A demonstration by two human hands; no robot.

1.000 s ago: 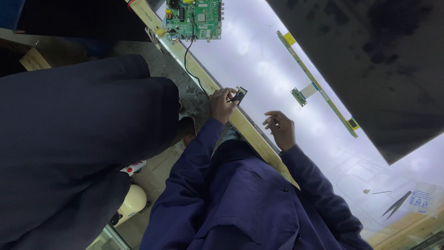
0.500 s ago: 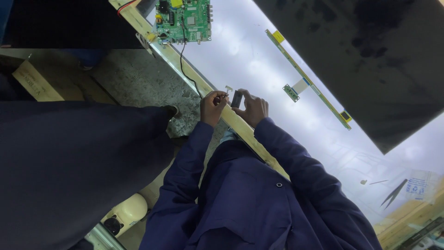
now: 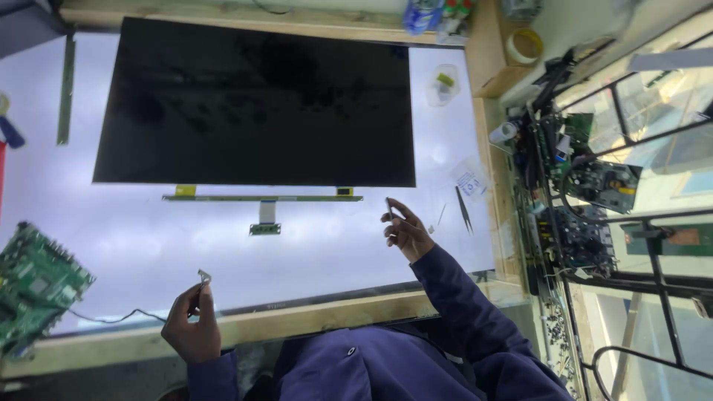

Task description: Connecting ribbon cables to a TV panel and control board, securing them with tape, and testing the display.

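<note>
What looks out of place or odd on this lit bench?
The black panel lies bare on the lit table, its driver strip and ribbon connector hanging loose. A green board sits askew by the left edge.

Panel (image 3: 252, 104) is showing flat black, w/ a thin green strip (image 3: 261, 198) along its edge, yellow tabs at both ends. Tabletop (image 3: 134, 245) is glowing pale lilac-white, framed in tan wood. Circuit board (image 3: 33, 286) is showing bright green. Sleeve (image 3: 475, 312) is showing navy blue. Tape roll (image 3: 523, 46) is looking cream.
</note>
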